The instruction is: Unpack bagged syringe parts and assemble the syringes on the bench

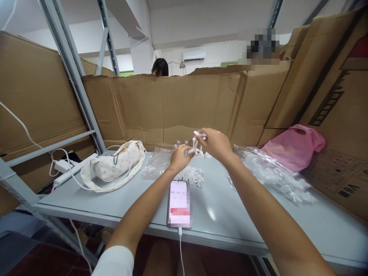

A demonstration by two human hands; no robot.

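Both my hands are raised over the middle of the grey table (86, 199). My right hand (216, 145) pinches a small white plastic part (199, 133) between its fingertips. My left hand (180, 158) is curled around another small white piece (191, 151), close beside the right. Just beneath them lies a heap of small white caps (194, 177), and behind it several small clear tubes (181, 144) stand upright.
A phone (179, 203) with a timer on its screen lies near the front edge, cable attached. A clear bag of white parts (276, 176) and a pink bag (293, 147) sit right; a fabric pouch (113, 165) and charger left. Cardboard walls surround the table; a person's head shows behind.
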